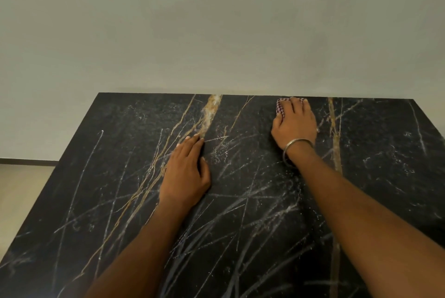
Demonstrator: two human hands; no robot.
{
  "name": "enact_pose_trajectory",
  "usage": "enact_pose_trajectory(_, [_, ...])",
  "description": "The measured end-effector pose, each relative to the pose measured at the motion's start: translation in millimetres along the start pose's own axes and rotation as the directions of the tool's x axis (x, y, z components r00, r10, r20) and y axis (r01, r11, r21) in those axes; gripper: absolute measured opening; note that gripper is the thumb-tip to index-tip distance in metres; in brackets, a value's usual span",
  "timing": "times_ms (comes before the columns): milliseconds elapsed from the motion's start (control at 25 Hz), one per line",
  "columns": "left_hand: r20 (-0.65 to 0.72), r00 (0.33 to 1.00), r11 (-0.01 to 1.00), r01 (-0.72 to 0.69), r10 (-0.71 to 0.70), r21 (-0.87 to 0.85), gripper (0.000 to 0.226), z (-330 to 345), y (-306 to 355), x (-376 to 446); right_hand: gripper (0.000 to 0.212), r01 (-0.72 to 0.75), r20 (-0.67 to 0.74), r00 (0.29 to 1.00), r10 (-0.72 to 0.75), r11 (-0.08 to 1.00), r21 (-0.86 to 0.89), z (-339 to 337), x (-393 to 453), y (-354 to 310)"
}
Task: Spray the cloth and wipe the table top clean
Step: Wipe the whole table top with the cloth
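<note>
Black stone veined with gold and white makes up the table top [252, 201], and both of the person's bare arms stretch out over it from the near edge. Farthest out is the right hand [295, 124], palm down close to the table's far edge, where the surface meets a plain pale wall [216, 27]. Under that palm and its fingers lies the cloth [280, 106], a small checked piece in dark red and white, almost wholly covered; only a bunched bit shows past the thumb side and a sliver beyond the fingertips. The fingers lie close together and curve down over the cloth, pressing it flat to the stone rather than pinching it. A metal bangle [296, 150] circles the wrist just behind the hand. Well to the left of it, and nearer the person, the left hand [186, 172] rests flat on the bare stone with its fingers straight and together, holding nothing. Just beyond its fingertips a broad gold vein [209, 114] runs away toward the far edge. Between the two hands, pale speckles and thin streaks lie on the dark surface. Past the table's left side, a strip of light floor [21, 191] shows below the wall.
</note>
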State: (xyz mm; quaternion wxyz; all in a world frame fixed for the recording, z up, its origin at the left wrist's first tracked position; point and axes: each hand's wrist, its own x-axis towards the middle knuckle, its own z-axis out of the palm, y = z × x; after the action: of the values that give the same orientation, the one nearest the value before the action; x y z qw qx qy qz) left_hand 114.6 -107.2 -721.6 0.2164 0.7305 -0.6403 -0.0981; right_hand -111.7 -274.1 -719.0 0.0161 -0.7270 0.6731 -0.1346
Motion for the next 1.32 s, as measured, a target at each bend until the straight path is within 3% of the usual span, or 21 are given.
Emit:
enact_pose_trajectory(120, [0.003, 1.0, 1.0, 0.01, -0.01, -0.01, 0.053, -1, 0, 0, 0.047, 0.105, 0.005, 0.994, -0.105, 0.994, 0.04, 6, -12, -34])
enact_pose_trajectory(240, [0.01, 1.0, 1.0, 0.006, -0.006, -0.028, 0.054, -3, 0, 0, 0.047, 0.166, 0.021, 0.986, -0.167, 0.985, 0.053, 4, -8, -27])
enact_pose_trajectory(400, [-0.001, 1.0, 0.999, 0.017, -0.017, -0.029, 0.054, -3, 0, 1, 0.049, 0.041, 0.03, 0.999, -0.042, 0.999, 0.014, 2, 26, 25])
enact_pose_trajectory(520, [-0.002, 1.0, 0.999, 0.02, -0.02, -0.025, 0.055, -1, 0, 1, 0.049, -0.02, 0.033, 0.999, 0.021, 1.0, -0.015, 5, 40, 16])
enact_pose_trajectory(760, [-0.001, 1.0, 0.999, 0.018, -0.018, -0.042, 0.056, -2, -1, 1, 0.049, 0.147, 0.068, 0.987, -0.149, 0.989, 0.024, 13, 29, -54])
enact_pose_trajectory(840, [0.007, 1.0, 0.999, 0.018, -0.018, -0.049, 0.056, -3, -1, 1, 0.049, 0.161, 0.066, 0.985, -0.161, 0.987, 0.006, 10, 31, -39])
enact_pose_trajectory(1080, [0.011, 1.0, 0.998, 0.017, -0.017, -0.061, 0.056, -1, 1, 1, 0.052, -0.004, 0.053, 0.999, 0.007, 0.999, -0.046, -2, 26, 6])
enact_pose_trajectory(1320, [0.016, 1.0, 0.998, 0.002, -0.001, -0.067, 0.056, -2, 1, 1, 0.051, 0.127, 0.09, 0.988, -0.127, 0.992, 0.009, -13, -24, -5])
